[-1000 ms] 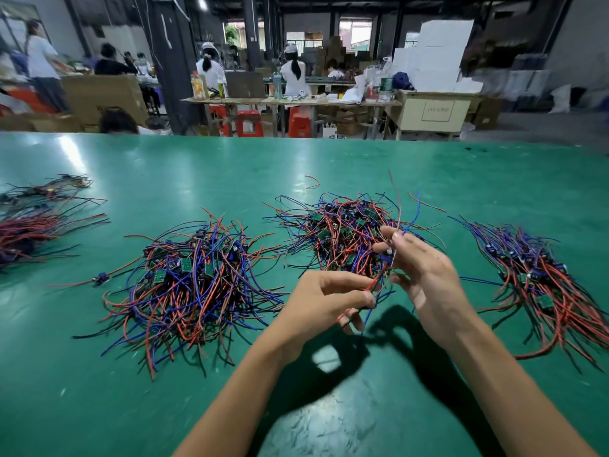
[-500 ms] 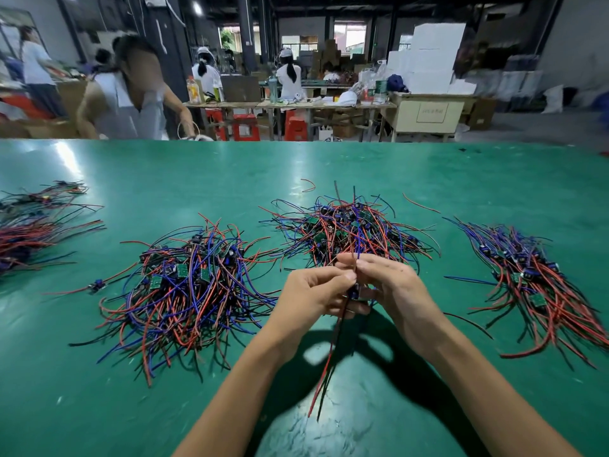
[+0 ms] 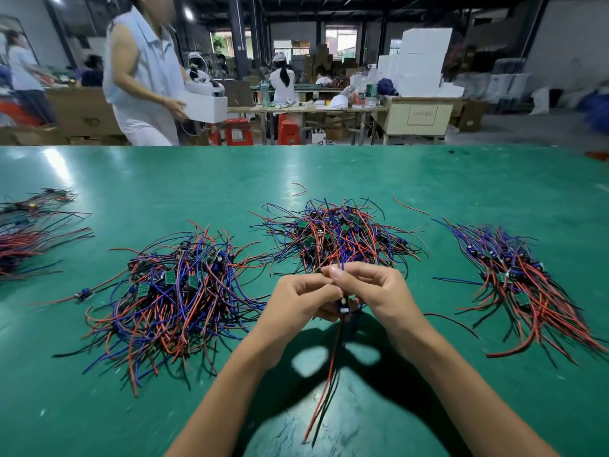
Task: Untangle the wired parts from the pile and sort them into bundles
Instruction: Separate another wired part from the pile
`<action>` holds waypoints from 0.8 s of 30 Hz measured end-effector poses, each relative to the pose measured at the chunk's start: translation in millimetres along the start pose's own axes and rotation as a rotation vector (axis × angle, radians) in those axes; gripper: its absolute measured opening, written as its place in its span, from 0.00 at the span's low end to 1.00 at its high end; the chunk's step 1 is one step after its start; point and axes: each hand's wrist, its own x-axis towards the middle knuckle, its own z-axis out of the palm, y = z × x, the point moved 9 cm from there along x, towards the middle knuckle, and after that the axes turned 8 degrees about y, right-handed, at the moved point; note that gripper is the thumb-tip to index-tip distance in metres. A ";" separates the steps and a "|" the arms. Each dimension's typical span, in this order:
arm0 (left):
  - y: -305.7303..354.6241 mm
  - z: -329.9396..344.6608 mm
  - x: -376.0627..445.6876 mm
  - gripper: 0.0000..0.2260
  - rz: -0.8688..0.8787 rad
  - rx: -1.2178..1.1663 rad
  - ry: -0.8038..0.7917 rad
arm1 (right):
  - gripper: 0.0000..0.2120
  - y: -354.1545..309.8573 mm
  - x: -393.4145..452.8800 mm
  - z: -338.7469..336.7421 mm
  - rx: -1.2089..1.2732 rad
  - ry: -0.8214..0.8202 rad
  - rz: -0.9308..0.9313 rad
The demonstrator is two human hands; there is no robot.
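Both hands meet above the green table [image 3: 329, 173], just in front of the middle tangled pile [image 3: 339, 235] of red, blue and black wired parts. My left hand [image 3: 296, 305] and my right hand [image 3: 375, 291] together pinch one wired part [image 3: 342, 308], a small dark board. Its red and black wires [image 3: 324, 390] hang down toward me, and thin wire ends stick up between my fingertips. A larger tangled pile [image 3: 171, 291] lies to the left. A straighter bundle [image 3: 524, 285] lies at the right.
Another bundle [image 3: 26, 232] lies at the table's left edge. One loose part [image 3: 82, 295] sits left of the large pile, and a stray red wire [image 3: 298, 189] lies farther back. Beyond the table a person [image 3: 141, 77] carries a white box past workbenches and cartons.
My hands came together in front of the middle pile with one part lifted free, its wires now hanging down. The person behind the table has walked to the right.
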 end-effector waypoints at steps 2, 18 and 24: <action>-1.3 -0.3 -0.1 0.13 -0.018 -0.008 -0.012 | 0.12 -0.1 -0.3 -0.7 -0.005 0.005 0.000; -6.1 -8.3 0.5 0.04 -0.032 0.012 0.061 | 0.09 -11.1 4.3 -8.7 -0.166 0.057 -0.133; -4.6 -10.2 3.4 0.08 0.009 0.014 0.122 | 0.13 -0.1 4.2 4.0 -0.193 0.017 -0.047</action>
